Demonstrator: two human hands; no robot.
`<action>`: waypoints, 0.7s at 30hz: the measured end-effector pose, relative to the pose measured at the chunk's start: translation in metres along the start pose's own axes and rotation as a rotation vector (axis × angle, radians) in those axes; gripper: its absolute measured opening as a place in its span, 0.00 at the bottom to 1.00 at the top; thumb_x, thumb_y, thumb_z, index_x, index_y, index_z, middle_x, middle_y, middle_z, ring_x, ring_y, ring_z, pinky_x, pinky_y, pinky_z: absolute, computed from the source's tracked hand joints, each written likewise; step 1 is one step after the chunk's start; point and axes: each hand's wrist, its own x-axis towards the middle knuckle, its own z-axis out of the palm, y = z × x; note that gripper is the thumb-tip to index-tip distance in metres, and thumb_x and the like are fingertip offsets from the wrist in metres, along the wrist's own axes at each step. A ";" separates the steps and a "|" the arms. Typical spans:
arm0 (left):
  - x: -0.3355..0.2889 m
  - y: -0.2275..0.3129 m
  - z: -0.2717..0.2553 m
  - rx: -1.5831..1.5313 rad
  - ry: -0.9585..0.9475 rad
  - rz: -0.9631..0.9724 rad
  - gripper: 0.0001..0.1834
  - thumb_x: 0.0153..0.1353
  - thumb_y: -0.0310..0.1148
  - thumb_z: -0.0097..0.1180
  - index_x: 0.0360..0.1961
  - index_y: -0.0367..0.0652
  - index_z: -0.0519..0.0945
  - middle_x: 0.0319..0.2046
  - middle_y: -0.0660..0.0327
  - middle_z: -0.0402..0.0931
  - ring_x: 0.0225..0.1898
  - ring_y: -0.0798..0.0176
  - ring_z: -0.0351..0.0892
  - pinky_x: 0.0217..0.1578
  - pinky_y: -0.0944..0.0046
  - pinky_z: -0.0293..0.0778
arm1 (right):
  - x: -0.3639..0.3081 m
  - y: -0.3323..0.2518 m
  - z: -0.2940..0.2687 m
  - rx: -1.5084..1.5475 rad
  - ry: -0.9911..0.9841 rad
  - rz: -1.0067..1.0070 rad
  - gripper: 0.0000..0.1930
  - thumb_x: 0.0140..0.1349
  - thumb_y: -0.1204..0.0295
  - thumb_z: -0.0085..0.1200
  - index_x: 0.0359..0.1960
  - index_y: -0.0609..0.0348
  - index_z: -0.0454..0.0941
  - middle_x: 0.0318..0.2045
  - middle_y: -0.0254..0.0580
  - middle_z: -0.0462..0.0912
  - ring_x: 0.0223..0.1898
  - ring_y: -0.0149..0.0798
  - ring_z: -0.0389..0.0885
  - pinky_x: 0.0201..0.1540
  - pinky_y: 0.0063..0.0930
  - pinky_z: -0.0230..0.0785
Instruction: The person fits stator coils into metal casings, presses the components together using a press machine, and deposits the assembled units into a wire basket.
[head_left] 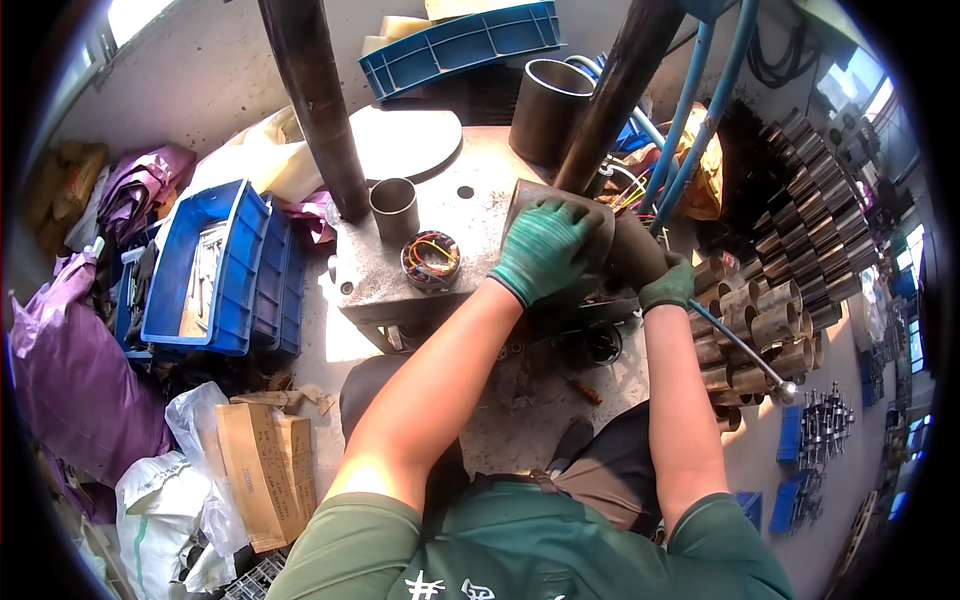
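My left hand (550, 248), in a green knitted glove, lies over a dark blocky metal piece (518, 205) at the front right of the machine table, its fingers bent over the top. Beside it my right hand (670, 284), also gloved, closes round the lower end of a dark metal cylinder (636, 248); its fingers are partly hidden. A thin lever with a ball end (785, 391) slants down to the right past this hand. Left of my hands, a wound stator (431, 258) with coloured wires sits on the table, next to a short metal sleeve (394, 208).
Two thick columns (318, 110) rise from the machine table (470, 150). A large pipe section (550, 110) stands behind. Blue hoses (690, 120) hang at the right, near stacked metal sleeves (775, 310). Blue crates (205, 270), bags and a cardboard box (262, 470) lie left.
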 end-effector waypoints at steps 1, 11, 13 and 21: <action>0.003 -0.010 -0.003 -0.067 0.020 -0.018 0.23 0.58 0.39 0.69 0.54 0.45 0.84 0.49 0.50 0.81 0.53 0.40 0.80 0.55 0.43 0.75 | -0.001 0.003 0.003 -0.009 -0.010 0.018 0.13 0.58 0.71 0.59 0.42 0.66 0.84 0.46 0.54 0.84 0.43 0.54 0.84 0.51 0.54 0.81; 0.006 0.047 0.023 0.176 0.150 -0.219 0.23 0.54 0.31 0.66 0.53 0.51 0.80 0.52 0.58 0.79 0.57 0.48 0.76 0.64 0.42 0.65 | 0.011 -0.011 -0.026 -0.067 0.119 -0.282 0.12 0.58 0.73 0.59 0.42 0.66 0.84 0.45 0.52 0.84 0.42 0.52 0.83 0.50 0.51 0.80; 0.002 0.044 0.024 0.087 0.224 -0.181 0.19 0.55 0.27 0.63 0.49 0.50 0.81 0.50 0.59 0.80 0.56 0.49 0.77 0.65 0.42 0.66 | 0.015 -0.013 -0.035 -0.095 0.147 -0.379 0.12 0.58 0.73 0.59 0.42 0.66 0.84 0.45 0.52 0.84 0.42 0.51 0.83 0.50 0.51 0.80; 0.018 0.011 -0.014 -0.722 0.733 -0.638 0.22 0.51 0.08 0.46 0.45 0.36 0.80 0.45 0.53 0.85 0.50 0.57 0.86 0.61 0.53 0.80 | -0.042 0.001 -0.002 -0.382 -0.089 -0.897 0.20 0.62 0.82 0.62 0.57 0.67 0.80 0.51 0.45 0.85 0.49 0.39 0.84 0.55 0.34 0.78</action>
